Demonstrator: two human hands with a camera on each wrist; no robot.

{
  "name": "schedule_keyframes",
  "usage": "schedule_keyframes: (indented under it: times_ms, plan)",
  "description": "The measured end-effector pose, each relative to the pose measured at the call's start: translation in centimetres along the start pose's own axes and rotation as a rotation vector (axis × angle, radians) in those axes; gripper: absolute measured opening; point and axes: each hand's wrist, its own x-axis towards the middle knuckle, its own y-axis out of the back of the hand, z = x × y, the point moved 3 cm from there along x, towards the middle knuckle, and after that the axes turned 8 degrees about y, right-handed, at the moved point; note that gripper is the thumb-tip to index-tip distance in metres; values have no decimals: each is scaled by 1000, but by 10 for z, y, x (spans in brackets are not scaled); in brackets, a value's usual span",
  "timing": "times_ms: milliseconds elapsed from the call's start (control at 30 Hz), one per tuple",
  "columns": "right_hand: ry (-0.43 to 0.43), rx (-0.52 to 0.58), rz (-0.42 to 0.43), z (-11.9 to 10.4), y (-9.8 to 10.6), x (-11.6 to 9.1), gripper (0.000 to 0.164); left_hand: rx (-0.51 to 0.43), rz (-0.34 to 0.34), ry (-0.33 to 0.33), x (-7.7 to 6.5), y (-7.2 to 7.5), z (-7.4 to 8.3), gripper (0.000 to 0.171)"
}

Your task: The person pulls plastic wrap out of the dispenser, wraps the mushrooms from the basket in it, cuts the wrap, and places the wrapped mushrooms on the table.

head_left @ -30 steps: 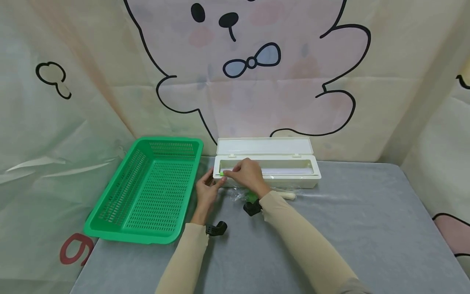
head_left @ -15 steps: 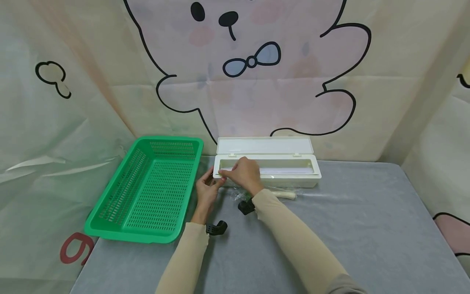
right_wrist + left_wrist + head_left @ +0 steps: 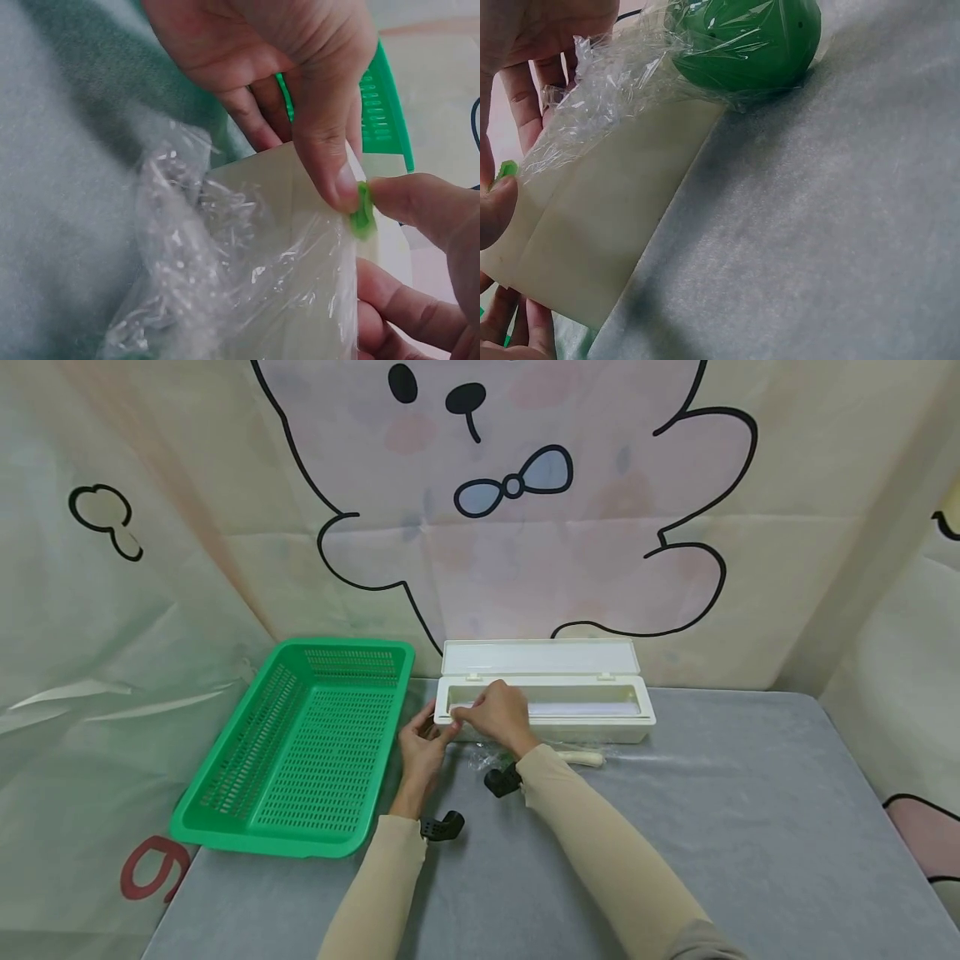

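A white cling film dispenser box stands at the table's back with its lid raised. My left hand grips its left end, the thumb on the front near the top edge. My right hand reaches to that same corner and pinches the small green slide cutter on the rim. In the right wrist view the left thumb tip touches the cutter too. Crumpled clear cling film hangs over the box's front. A smooth green rounded thing lies under the film; its kind is unclear.
A green perforated plastic basket stands left of the box. A pale stick-like piece pokes out in front of the box, right of the right wrist. A grey cloth covers the table, and a printed curtain hangs behind.
My right hand has slid a little left along the rim with the cutter, then stayed at the box's left corner. The left hand has kept its place.
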Motion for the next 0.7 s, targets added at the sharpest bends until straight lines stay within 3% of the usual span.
schedule_keyframes:
  times_ms: [233,700]
  plan:
    - [-12,15,-34,0,2,0,32,-3,-6,-23,-2,-1,4,58]
    - [-1,138,-123,7,8,0,13,3,-26,57,1,0,3,60]
